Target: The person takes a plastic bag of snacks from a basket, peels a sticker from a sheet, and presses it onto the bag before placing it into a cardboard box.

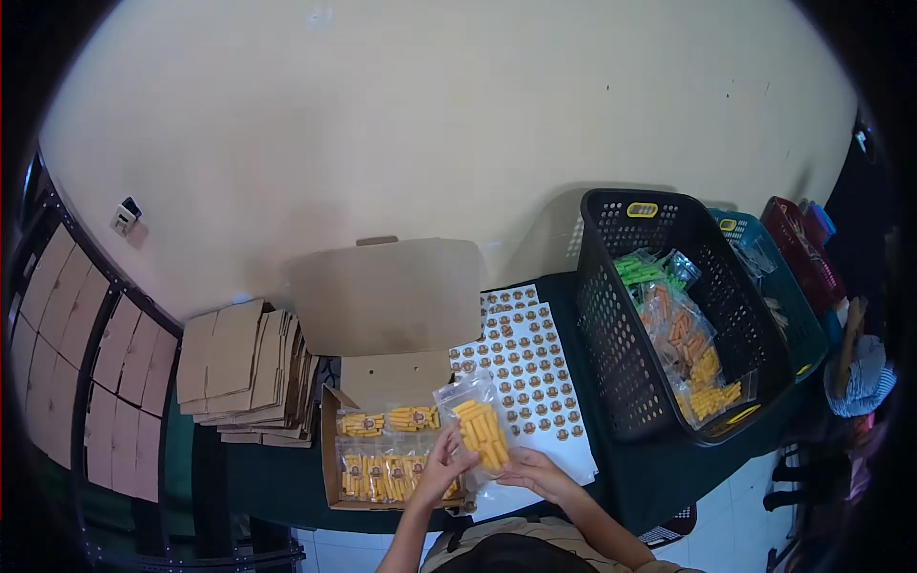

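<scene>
A clear plastic bag of yellow sticks is held between my two hands, above the right edge of an open cardboard box. My left hand grips the bag's left side, and my right hand grips its lower right corner. Inside the box, several labelled bags of yellow sticks lie in two rows. The box lid stands raised against the wall. Beside the box, white sheets of round stickers lie partly behind the held bag.
A black basket at the right holds bags of green, orange and yellow sticks. Behind it are a teal basket and a red one. Folded cardboard is stacked left of the box, near a rack of boxes.
</scene>
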Available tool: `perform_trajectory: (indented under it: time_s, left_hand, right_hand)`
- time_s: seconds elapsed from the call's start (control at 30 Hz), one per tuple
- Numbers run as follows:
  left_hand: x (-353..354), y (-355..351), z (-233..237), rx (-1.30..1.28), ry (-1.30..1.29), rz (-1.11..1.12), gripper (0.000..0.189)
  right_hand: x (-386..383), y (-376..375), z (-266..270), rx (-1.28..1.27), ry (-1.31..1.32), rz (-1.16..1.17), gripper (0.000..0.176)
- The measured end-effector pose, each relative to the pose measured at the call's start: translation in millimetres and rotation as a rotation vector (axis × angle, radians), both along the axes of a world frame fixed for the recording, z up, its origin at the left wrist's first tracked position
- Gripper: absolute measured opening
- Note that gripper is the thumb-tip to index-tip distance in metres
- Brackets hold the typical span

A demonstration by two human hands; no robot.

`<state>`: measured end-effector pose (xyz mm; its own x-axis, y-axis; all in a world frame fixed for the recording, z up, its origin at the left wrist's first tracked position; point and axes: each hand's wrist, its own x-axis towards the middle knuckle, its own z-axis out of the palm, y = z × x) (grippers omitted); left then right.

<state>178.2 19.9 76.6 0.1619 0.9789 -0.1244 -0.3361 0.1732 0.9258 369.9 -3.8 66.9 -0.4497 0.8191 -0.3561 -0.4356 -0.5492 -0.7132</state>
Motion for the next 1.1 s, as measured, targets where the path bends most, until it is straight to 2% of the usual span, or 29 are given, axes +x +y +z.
perform_trajectory:
  time_s: [0.07,0.13,0.17,0.2,0.23,0.27,0.3,0.33,0.4,0.5,0.6,0.77,0.83,1.0,1.1]
  left_hand:
    - [-2,-8,-9,-0.06,0.044,0.019,0.041]
    - [-13,-9,-28,-0.23,0.052,0.085,0.037]
    - [-15,-10,-19,-0.241,-0.051,0.115,0.036]
    - [-20,-8,-18,-0.226,-0.061,0.137,0.034]
    - [-26,-7,-9,-0.23,-0.039,0.135,0.034]
    - [-32,-7,-1,-0.234,-0.016,0.135,0.035]
    - [-39,-5,0,-0.239,-0.015,0.138,0.035]
    - [-46,-4,-1,-0.228,0.006,0.163,0.038]
    - [-56,-2,-1,-0.213,0.027,0.188,0.041]
    - [-63,-1,3,-0.179,-0.032,0.225,0.045]
    - [-66,-5,3,-0.167,-0.036,0.228,0.046]
    - [-66,-12,11,-0.186,-0.078,0.171,0.036]
    - [-67,-13,13,-0.181,-0.071,0.168,0.036]
    - [-74,-14,13,-0.181,-0.039,0.166,0.036]
    - [-81,-15,12,-0.156,-0.045,0.135,0.036]
  right_hand:
    - [-3,2,-29,-0.006,-0.029,0.047,0.039]
    - [11,12,-68,0.015,-0.242,0.151,0.039]
    - [23,18,-74,-0.002,-0.291,0.044,0.041]
    - [34,25,-117,0.16,-0.695,-0.1,0.048]
    - [47,26,-159,0.518,-1.335,-0.381,0.041]
    - [73,31,-204,0.413,-1.524,-0.334,0.041]
    - [76,32,-186,0.412,-1.619,-0.448,0.039]
    - [81,34,-194,0.371,-1.653,-0.5,0.04]
    - [85,30,-200,0.348,-1.814,-0.297,0.042]
    - [71,20,-193,0.28,-1.872,-0.218,0.035]
    - [69,20,-202,0.231,-1.834,-0.244,0.037]
    - [78,19,-200,0.368,-1.779,-0.364,0.038]
    - [80,19,-200,0.481,-1.784,-0.376,0.032]
    - [82,24,-206,0.454,-1.749,-0.473,0.02]
    - [82,30,-207,0.436,-1.895,-0.417,0.014]
